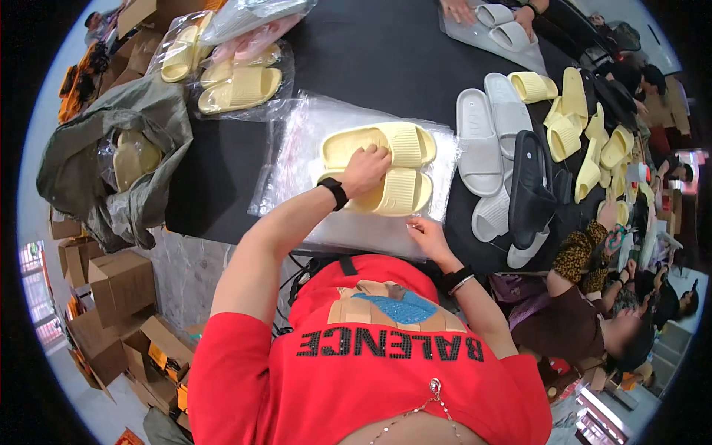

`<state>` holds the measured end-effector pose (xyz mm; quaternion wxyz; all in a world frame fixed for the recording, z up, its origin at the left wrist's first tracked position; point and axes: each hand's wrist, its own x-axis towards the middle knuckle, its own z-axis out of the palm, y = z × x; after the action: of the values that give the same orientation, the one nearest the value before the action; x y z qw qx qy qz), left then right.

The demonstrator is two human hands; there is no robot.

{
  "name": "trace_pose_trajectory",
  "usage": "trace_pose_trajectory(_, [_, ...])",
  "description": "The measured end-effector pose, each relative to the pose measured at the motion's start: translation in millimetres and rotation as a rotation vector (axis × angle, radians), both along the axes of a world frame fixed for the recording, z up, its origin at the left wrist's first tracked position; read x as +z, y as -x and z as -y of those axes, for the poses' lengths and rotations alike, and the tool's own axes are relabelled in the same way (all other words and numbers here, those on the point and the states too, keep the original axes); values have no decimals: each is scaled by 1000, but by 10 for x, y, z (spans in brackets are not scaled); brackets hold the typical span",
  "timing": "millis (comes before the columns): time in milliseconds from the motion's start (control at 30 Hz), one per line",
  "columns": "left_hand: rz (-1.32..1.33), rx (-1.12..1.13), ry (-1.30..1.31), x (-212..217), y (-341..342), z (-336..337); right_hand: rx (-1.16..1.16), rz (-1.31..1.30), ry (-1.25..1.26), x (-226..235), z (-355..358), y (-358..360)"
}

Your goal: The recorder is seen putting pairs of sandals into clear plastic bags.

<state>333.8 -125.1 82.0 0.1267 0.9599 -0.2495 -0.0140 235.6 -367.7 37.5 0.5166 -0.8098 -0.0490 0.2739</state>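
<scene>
A pair of pale yellow slide slippers (409,144) lies side by side, toes to the right, on a stack of clear plastic bags (297,174). My left hand (365,169) reaches over the pair, its fingers curled around the inner edges where the two slippers meet. Close to the bags' near right corner, my right hand (430,239) has thumb and fingers pinched together at the edge of the plastic bag. Part of the nearer slipper is hidden under my left hand and wrist.
Bagged yellow slippers (241,87) sit at the back left, beside a grey-green sack (141,111). White slippers (478,141), a black slipper (529,189) and several yellow ones crowd the right. A co-worker's hands (523,18) handle bagged slippers across the black table (371,59). Cardboard boxes (122,285) stand lower left.
</scene>
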Motion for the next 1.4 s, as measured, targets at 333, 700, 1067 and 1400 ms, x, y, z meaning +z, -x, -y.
trace_pose_trajectory(333, [-13,643,-84,3,-660,-917,40,74,106,254,-75,-38])
trace_pose_trajectory(700, [-35,120,83,48,702,-667,-38,-49,75,-107,-12,-36])
trace_pose_trajectory(1067, [-26,989,-141,-240,1105,-2455,-99,-62,45,100,-90,-20])
trace_pose_trajectory(1400, [359,788,378,1001,887,-2006,-236,92,-29,625,182,216])
